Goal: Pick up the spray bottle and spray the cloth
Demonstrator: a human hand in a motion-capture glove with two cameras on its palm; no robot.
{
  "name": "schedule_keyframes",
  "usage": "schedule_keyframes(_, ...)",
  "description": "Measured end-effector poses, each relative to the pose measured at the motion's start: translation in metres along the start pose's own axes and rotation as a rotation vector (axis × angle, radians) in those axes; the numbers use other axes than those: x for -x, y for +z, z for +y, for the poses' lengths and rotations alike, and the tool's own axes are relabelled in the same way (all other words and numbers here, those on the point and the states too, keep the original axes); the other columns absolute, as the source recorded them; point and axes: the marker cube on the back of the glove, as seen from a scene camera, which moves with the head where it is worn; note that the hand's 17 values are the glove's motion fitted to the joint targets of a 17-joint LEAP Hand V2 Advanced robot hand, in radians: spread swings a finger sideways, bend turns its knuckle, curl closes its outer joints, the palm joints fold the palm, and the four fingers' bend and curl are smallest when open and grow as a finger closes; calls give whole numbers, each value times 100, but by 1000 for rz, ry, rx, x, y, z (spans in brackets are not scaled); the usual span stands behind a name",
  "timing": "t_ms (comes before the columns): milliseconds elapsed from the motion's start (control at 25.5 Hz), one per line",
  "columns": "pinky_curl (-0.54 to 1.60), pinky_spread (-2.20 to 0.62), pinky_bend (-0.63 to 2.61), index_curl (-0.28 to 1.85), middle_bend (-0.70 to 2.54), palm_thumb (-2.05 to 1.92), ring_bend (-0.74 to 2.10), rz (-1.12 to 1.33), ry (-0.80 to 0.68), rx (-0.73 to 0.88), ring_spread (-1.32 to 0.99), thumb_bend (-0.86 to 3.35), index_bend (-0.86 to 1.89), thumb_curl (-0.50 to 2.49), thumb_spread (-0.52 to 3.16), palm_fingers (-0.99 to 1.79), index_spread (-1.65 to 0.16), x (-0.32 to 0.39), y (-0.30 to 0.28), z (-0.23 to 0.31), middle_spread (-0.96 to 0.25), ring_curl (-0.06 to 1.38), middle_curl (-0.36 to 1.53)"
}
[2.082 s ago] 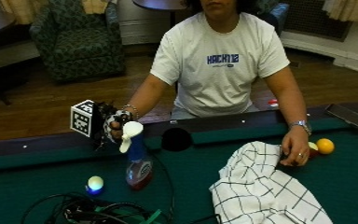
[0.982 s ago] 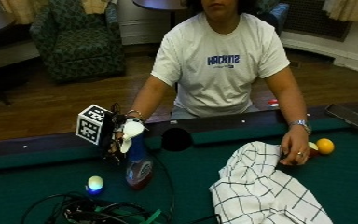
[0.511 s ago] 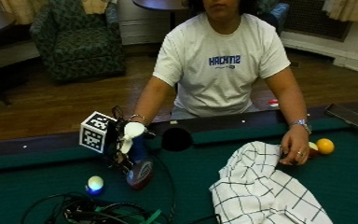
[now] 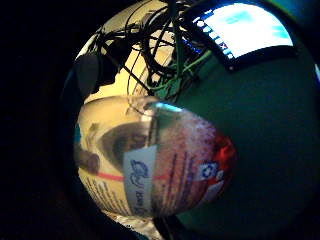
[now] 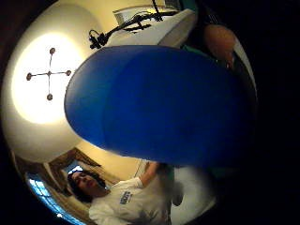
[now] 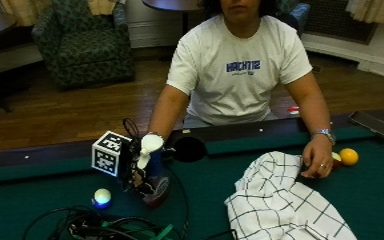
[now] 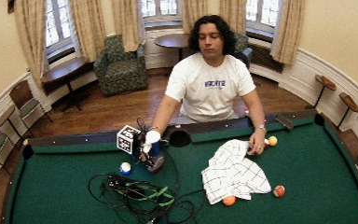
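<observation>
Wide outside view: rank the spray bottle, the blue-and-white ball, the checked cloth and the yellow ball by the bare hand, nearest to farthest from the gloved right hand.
From the gloved right hand:
1. Spray bottle, in the hand's grip.
2. Blue-and-white ball, on the felt just beside the bottle, away from the cloth.
3. Checked cloth, mid-table, towards the bare hand.
4. Yellow ball, beyond the cloth, near the rail.

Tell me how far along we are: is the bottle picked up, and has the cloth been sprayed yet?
Done: the gloved right hand has reached the spray bottle and holds it near the table's side pocket.
In hand: the pickup. The bottle's base looks at or just above the green felt; whether it is lifted is unclear.
Left: bringing it to the checked cloth, which lies apart beside the bare hand, and spraying. No spray is visible.
</observation>
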Motion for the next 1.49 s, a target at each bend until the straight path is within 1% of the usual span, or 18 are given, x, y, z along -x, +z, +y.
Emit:
schedule_keyframes(157,38,5,28,28,23,64,61,-8,3,-3,-19,-6,8,41,89,79,-42,-3,10,-5,-20,41,40)
schedule_keyframes(275,41,-4,45,25,11,60,62,-2,-7,-31,-19,-6,5,40,86,83,-44,-5,15,-9,-20,41,36)
schedule_keyframes(471,43,-11,57,22,8,63,67,12,-45,-110,-19,-2,6,40,85,86,-45,-2,21,-14,-20,42,32)
schedule_keyframes(550,41,-13,54,21,17,77,72,9,-84,-174,-20,7,7,44,88,101,-44,3,22,-14,-20,42,33)
schedule_keyframes(628,40,-15,49,22,31,86,67,-1,-140,-239,-21,9,10,48,78,115,-41,12,19,-10,-21,40,37)
schedule_keyframes(668,39,-17,44,25,42,89,65,-9,-173,-261,-21,9,20,50,72,132,-38,19,18,-7,-21,41,41)
schedule_keyframes(786,40,-20,42,30,50,91,64,-45,-269,-293,-21,7,24,53,62,136,-36,52,11,3,-21,43,45)
schedule_keyframes(864,40,-21,42,32,52,92,64,-77,-326,-284,-21,6,26,55,58,137,-34,83,6,8,-21,43,46)
schedule_keyframes(1061,40,-24,43,37,56,94,65,-126,-460,-165,-22,2,27,59,48,137,-32,172,5,17,-20,44,49)
schedule_keyframes(1218,41,-25,44,39,57,96,65,-146,-495,-14,-21,0,27,62,43,137,-30,233,23,18,-20,45,50)
schedule_keyframes(1336,41,-25,44,41,57,97,69,-151,-489,144,-21,-1,26,64,40,138,-29,260,46,21,-20,46,50)
schedule_keyframes(1453,41,-25,44,43,57,97,70,-164,-538,330,-21,-2,26,66,38,138,-29,270,75,19,-20,46,50)
schedule_keyframes(1493,41,-25,44,43,57,97,70,-178,-546,365,-21,-2,26,66,37,138,-29,271,88,16,-20,46,50)
